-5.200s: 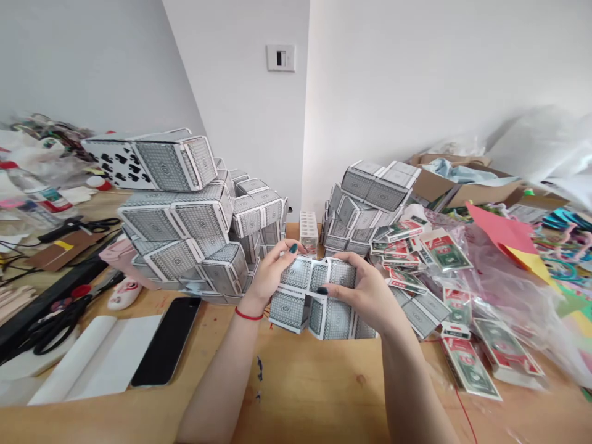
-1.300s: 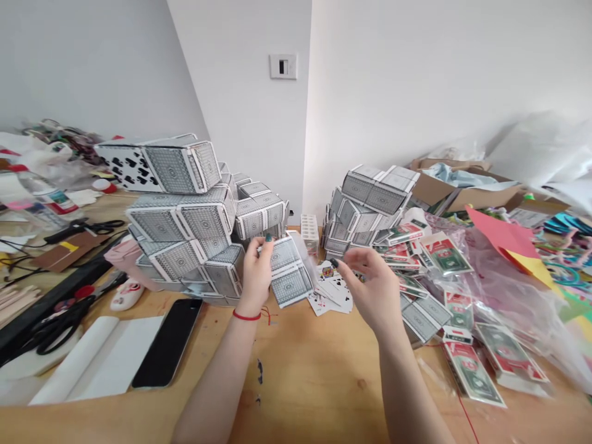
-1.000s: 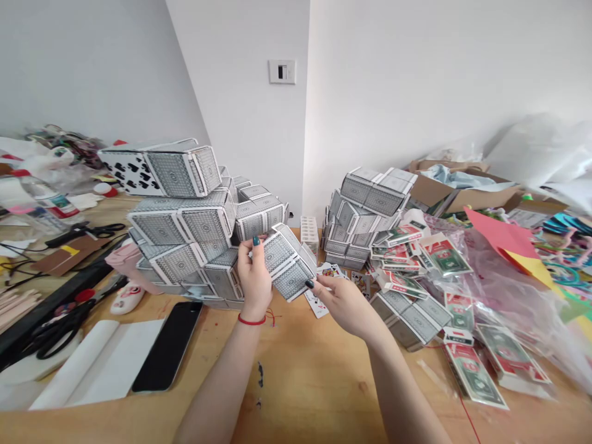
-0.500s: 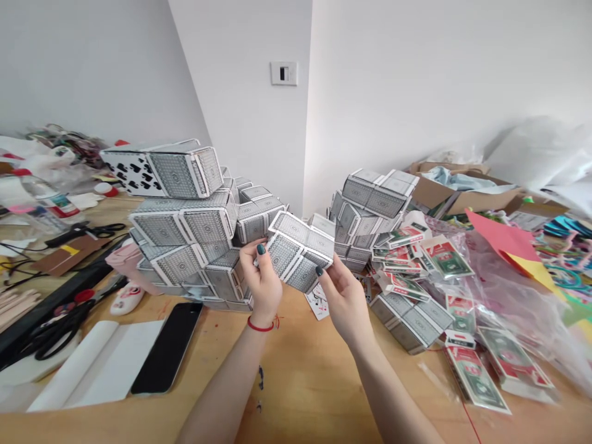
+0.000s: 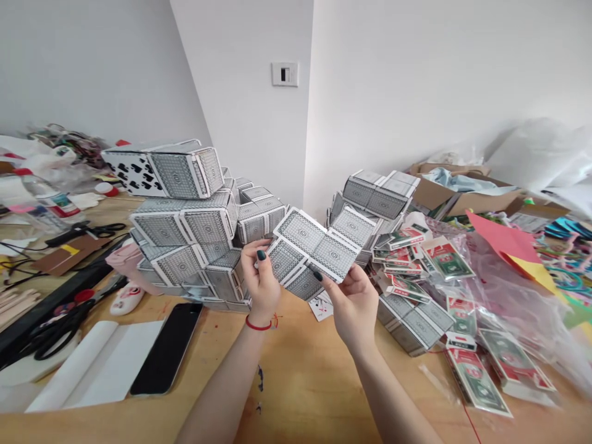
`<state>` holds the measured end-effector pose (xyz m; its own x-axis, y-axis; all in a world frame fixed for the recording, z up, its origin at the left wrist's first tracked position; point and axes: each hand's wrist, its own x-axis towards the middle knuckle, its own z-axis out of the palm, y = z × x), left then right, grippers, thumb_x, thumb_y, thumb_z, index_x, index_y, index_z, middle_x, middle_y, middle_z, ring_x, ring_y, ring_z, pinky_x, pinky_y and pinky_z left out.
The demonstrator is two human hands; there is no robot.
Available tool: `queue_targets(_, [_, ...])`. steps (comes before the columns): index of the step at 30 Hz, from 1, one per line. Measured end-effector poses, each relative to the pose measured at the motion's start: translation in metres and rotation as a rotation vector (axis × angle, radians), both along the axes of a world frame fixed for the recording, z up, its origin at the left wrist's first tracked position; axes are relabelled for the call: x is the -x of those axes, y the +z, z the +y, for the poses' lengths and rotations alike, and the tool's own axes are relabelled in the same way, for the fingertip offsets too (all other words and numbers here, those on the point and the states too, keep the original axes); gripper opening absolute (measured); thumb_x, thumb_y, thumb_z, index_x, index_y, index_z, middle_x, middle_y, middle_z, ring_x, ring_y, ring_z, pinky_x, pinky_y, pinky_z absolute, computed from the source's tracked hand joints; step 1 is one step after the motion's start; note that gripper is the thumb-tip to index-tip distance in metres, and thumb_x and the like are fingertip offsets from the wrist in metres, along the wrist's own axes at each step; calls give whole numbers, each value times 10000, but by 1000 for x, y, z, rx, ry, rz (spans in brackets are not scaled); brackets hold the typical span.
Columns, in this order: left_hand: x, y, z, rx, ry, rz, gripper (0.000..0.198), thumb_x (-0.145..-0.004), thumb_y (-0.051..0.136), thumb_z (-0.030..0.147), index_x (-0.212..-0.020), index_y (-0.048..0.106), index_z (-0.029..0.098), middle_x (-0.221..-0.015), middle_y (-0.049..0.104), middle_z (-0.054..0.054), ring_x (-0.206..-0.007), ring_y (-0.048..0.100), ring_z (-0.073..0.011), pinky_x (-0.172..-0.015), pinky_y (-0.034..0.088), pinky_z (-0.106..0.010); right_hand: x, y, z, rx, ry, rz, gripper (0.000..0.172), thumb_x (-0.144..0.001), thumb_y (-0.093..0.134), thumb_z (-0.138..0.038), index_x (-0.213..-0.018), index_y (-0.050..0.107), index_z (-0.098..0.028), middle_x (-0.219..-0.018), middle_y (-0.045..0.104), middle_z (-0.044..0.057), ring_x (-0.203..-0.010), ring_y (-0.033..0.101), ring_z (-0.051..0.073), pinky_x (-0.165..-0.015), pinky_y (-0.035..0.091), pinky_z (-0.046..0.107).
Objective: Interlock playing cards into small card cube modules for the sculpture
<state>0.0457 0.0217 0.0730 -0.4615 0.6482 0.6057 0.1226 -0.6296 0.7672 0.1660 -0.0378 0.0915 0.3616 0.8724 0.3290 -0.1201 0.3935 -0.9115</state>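
Between my hands, above the table, is a block folded from playing cards point(image 5: 319, 250) with grey patterned backs. My left hand point(image 5: 261, 277) pinches its left edge, thumb on the near side. On its right end my right hand point(image 5: 354, 302) is closed, the thumb lying across the cards and the fingers mostly hidden behind. A tall stack of similar card blocks point(image 5: 185, 225) rises to the left, its top block showing a spade face. Another stack point(image 5: 382, 194) stands behind on the right, partly covered by the held block. Loose cards point(image 5: 321, 308) lie under it.
Right of my arm are a card block point(image 5: 416, 324) and several red-and-green card boxes point(image 5: 478, 379), with plastic wrap point(image 5: 504, 290) around them. At left lie a black phone point(image 5: 167, 348), white paper point(image 5: 99, 364) and black-handled scissors point(image 5: 65, 324). A cardboard box point(image 5: 467, 191) stands at the back right.
The held card block has turned so that its broad patterned side faces me more fully, its right end reaching further right. Both hands keep hold; the right has shifted slightly along it.
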Motion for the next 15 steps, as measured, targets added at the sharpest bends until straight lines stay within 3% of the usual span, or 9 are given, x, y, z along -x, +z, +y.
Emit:
queue_targets(6, [8, 0, 4, -73, -75, 9, 297, -786, 522, 469, -931, 508, 210, -1050, 541, -79, -1028, 520, -205, -897, 402, -346, 7, -12, -6, -79, -217, -268, 179, -748, 594, -243, -887, 485, -211, -841, 625, 65, -810, 621, 187, -729, 500, 319])
queue_targets(9, [5, -4, 4, 51, -332, -99, 604, -618, 687, 507, -1111, 446, 255, -1198, 502, -92, -1080, 516, -230, -877, 432, -337, 7, -21, -5, -120, -325, -354, 176, -753, 576, -248, -889, 469, -218, -766, 604, 51, -768, 618, 187, -708, 487, 310])
queue_targets(11, [-2, -8, 2, 200, -529, -248, 712, -601, 711, 490, -1199, 380, 293, -1220, 517, -84, -1033, 559, -219, -829, 463, -330, 7, -28, -3, -130, -376, -371, 180, -745, 579, -247, -873, 455, -223, -731, 594, 38, -738, 619, 183, -691, 483, 305])
queue_targets(15, [-23, -14, -4, 465, -758, -483, 446, -742, 565, 517, -1072, 519, 220, -1043, 638, -81, -908, 624, -206, -791, 475, -345, 9, -32, 1, -77, -387, -361, 193, -724, 588, -236, -850, 442, -225, -720, 607, 23, -662, 615, 168, -602, 477, 283])
